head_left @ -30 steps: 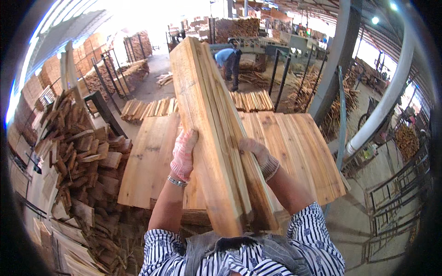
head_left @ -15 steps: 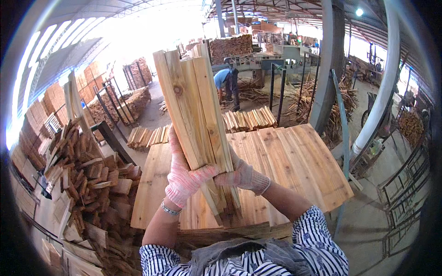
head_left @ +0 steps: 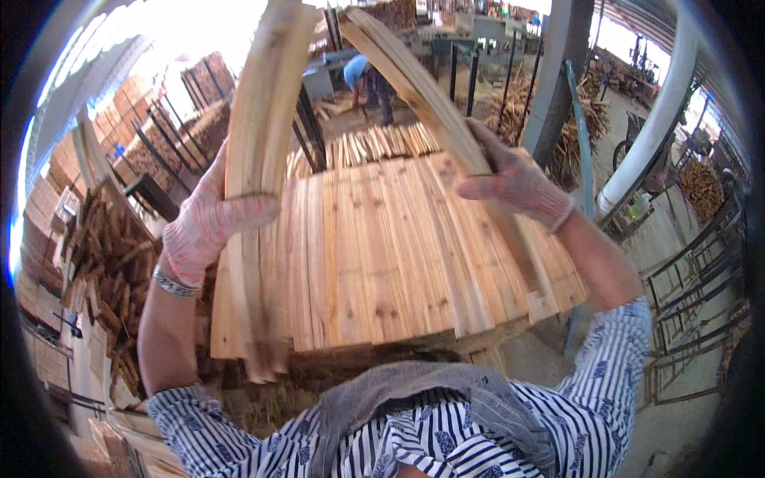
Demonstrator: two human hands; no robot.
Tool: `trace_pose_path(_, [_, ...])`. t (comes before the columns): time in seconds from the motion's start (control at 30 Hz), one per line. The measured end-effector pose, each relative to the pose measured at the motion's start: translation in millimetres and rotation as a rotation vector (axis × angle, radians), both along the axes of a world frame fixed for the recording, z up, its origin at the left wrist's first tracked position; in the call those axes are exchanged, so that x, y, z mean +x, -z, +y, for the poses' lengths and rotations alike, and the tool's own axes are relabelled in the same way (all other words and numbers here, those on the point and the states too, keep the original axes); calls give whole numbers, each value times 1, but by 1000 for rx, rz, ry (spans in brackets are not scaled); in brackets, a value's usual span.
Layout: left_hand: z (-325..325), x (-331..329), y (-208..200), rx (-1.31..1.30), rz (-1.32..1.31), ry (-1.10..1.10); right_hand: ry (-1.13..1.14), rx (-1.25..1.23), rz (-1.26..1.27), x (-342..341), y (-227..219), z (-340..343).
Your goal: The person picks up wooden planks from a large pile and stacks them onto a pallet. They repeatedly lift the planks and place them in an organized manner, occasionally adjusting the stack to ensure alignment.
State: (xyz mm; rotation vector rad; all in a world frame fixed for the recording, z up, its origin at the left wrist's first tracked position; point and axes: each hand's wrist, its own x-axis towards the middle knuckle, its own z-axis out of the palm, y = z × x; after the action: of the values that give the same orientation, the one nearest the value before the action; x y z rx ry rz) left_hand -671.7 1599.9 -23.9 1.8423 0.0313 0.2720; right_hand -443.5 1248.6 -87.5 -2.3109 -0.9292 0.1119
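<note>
My left hand (head_left: pixel 205 227), in a pale knitted glove, is closed round long wooden boards (head_left: pixel 269 111) held steeply upright on the left; they are smeared by motion. On the right, my gloved right hand (head_left: pixel 522 187) grips a second bundle of wooden boards (head_left: pixel 422 89), which slants up toward the middle, the thumb across its face. Both bundles stand apart above a wide layer of boards (head_left: pixel 374 255) laid side by side. The lower ends of the held boards reach down close to this layer; whether they touch it I cannot tell.
A heap of rough wood pieces (head_left: pixel 107 255) lies at the left. Beyond the layer sits a row of short sticks (head_left: pixel 374 145), and a bent-over person (head_left: pixel 370 84) in blue works there. A grey post (head_left: pixel 562 80) and a pale pipe (head_left: pixel 657 127) rise at the right.
The single bundle that both hands held together is now parted in two. My left hand has moved left and my right hand right, each with boards. The view has tilted downward.
</note>
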Motion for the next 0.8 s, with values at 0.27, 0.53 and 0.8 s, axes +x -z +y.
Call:
trace_pose_path(0.27, [-26,22,113,1222,483,351,5,-546,-201,16,121,-124])
trace_pose_path(0.53, [6,78,125,1190,380,303,-26,-656,-268,-7,162,-144])
trace_pose_path(0.8, [123,192,165,1350,336,-66,-109,-485,-342,17,188,-141])
